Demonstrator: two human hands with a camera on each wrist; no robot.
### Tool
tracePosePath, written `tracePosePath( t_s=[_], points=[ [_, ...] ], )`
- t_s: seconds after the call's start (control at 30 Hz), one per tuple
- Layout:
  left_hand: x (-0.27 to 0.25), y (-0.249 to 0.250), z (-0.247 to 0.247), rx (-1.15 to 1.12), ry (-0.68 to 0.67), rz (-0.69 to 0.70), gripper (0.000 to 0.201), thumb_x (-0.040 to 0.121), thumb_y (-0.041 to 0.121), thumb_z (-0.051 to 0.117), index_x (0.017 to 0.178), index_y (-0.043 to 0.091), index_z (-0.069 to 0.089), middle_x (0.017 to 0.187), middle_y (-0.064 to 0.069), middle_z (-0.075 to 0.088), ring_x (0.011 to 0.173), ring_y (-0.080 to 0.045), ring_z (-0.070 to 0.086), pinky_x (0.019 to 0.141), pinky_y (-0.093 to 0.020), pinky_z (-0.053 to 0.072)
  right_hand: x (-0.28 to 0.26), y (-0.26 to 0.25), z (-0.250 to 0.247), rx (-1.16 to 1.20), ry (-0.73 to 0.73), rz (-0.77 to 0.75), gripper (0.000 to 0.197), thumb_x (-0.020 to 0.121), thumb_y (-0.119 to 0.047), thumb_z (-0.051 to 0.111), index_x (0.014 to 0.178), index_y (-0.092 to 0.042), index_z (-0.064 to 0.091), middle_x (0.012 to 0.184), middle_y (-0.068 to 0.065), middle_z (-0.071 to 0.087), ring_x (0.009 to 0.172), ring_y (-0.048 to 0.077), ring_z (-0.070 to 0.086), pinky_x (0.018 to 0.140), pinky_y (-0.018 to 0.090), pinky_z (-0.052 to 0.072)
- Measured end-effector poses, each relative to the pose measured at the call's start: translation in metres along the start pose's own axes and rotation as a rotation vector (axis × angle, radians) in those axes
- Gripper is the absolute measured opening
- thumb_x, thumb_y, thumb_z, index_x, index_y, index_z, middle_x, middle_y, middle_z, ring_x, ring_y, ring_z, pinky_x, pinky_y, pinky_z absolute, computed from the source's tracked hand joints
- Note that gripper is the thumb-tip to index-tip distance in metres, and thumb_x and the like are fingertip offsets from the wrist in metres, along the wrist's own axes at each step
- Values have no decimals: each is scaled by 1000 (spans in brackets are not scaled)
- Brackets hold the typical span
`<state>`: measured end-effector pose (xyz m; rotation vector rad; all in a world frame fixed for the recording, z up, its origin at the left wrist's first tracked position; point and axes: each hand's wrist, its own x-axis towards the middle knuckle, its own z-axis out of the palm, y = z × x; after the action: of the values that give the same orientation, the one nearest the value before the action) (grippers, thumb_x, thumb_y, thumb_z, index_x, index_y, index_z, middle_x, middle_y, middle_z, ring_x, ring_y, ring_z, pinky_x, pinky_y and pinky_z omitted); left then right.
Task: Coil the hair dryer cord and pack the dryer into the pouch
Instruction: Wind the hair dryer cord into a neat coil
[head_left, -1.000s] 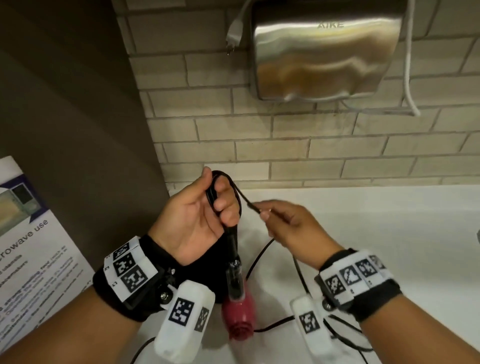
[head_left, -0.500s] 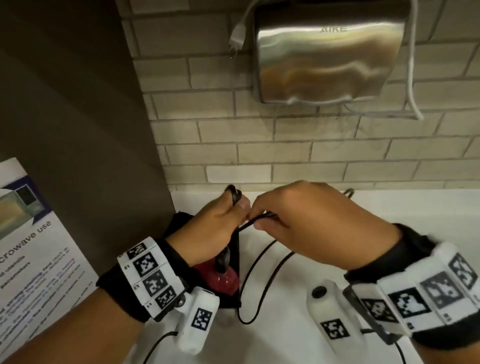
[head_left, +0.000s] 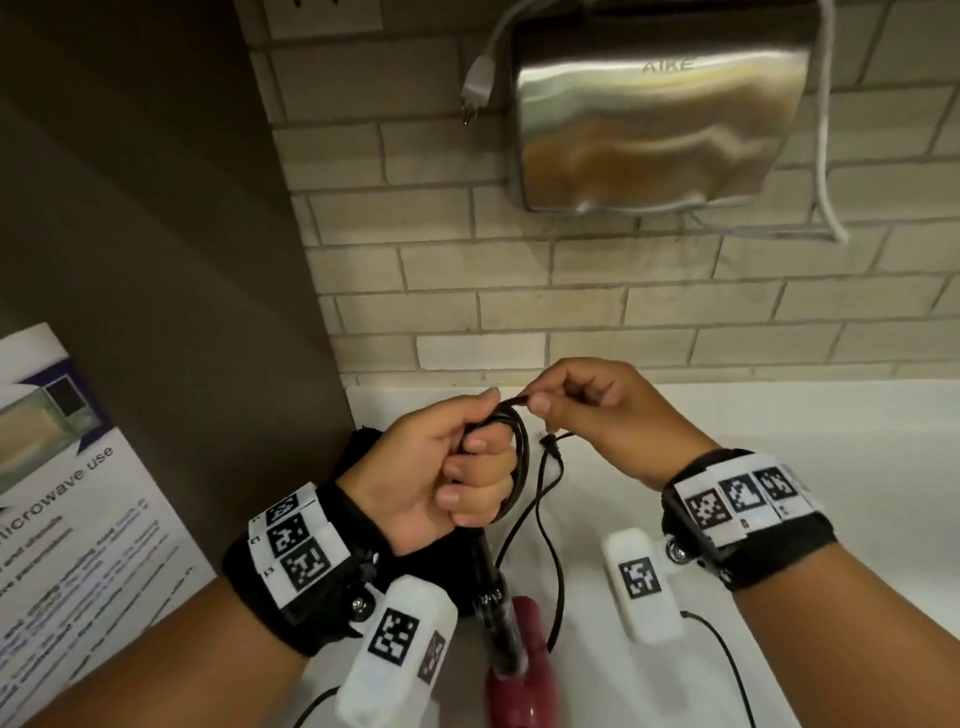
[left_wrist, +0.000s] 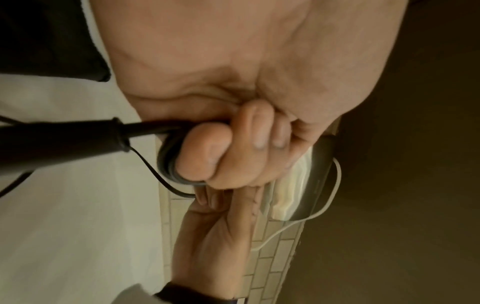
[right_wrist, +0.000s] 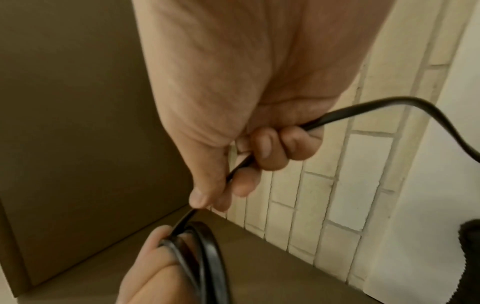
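Observation:
My left hand grips several loops of the black cord against its curled fingers, above the white counter. The hair dryer hangs below it: a black handle and a dark red body at the bottom edge. My right hand pinches the cord between thumb and fingers just beside the left hand's coil. Loose cord trails down onto the counter. In the left wrist view the coil wraps round my fingers next to the handle. A black pouch lies behind my left hand, mostly hidden.
A steel hand dryer hangs on the brick wall, with a white plug dangling beside it. A brown panel stands on the left with a printed notice. The white counter stretches to the right.
My right hand has brought another length of cord over to the left hand, adding a loop to the coil. The dryer has swung and hangs straight down again.

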<state>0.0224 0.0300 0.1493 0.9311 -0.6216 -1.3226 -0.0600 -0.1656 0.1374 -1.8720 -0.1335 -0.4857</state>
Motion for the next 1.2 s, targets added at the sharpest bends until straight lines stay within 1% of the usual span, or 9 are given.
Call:
tracePosePath(
  t_s=[0.13,0.2,0.27,0.33,0.47,0.67,0.8,0.93,1.2],
  points=[
    [-4,5,-5,-151,-169,108,45,99,39,45,60,16,45,48,4,24,38,-14,22,45,-29,21,-14,15,10,-13,106,54,18,98,-16,61,90,-21,76,69,-14,69,64,5,59,67,16,46],
    [-3,11,-8,-225,-203,224,44,102,37,41,66,13,50,49,0,41,44,-16,42,51,-28,34,-27,27,16,-123,141,89,22,101,-25,56,95,-26,77,69,-13,67,64,6,60,70,21,47],
    [-3,17,-11,-294,-187,342,41,103,34,39,74,9,55,74,-11,68,82,-28,71,78,-33,54,-44,33,24,-335,60,93,23,102,-38,49,108,-34,72,75,-14,71,67,7,63,71,27,53],
    [-5,22,-13,-284,-88,444,38,105,31,35,81,8,53,114,-22,72,126,-37,60,108,-43,47,-61,28,31,-732,-110,-9,26,103,-45,39,119,-38,58,83,-7,74,70,15,67,69,36,57],
    [-3,21,-11,-31,147,534,23,103,18,35,87,9,49,145,-27,53,139,-31,48,120,-45,30,-66,-8,28,-1069,-239,-218,32,104,-42,31,124,-30,53,91,-7,71,69,20,67,60,35,54],
    [8,-2,10,328,398,406,4,84,21,70,85,20,74,123,-14,67,118,-23,62,114,-39,37,-34,-78,19,-1062,-330,-371,24,98,-37,51,94,-25,70,86,-10,72,71,14,67,62,34,53],
    [7,-10,19,505,274,289,43,101,39,35,100,15,70,94,-17,70,99,-33,64,101,-56,46,-6,-97,9,-789,-284,-331,15,85,-29,75,85,-25,61,71,-7,72,63,4,67,60,29,56],
    [3,0,14,430,182,162,61,99,61,27,76,10,52,58,-8,40,51,-27,51,60,-37,41,18,-69,-6,-328,-136,-144,24,77,-19,85,80,-14,61,68,2,60,63,9,55,64,25,49],
    [-2,4,-10,-121,-59,100,51,99,49,37,60,17,44,48,4,22,39,-14,20,47,-30,21,1,-2,-2,-18,44,77,14,99,-15,60,91,-14,72,56,-11,55,50,-1,49,49,12,38]
  ],
)
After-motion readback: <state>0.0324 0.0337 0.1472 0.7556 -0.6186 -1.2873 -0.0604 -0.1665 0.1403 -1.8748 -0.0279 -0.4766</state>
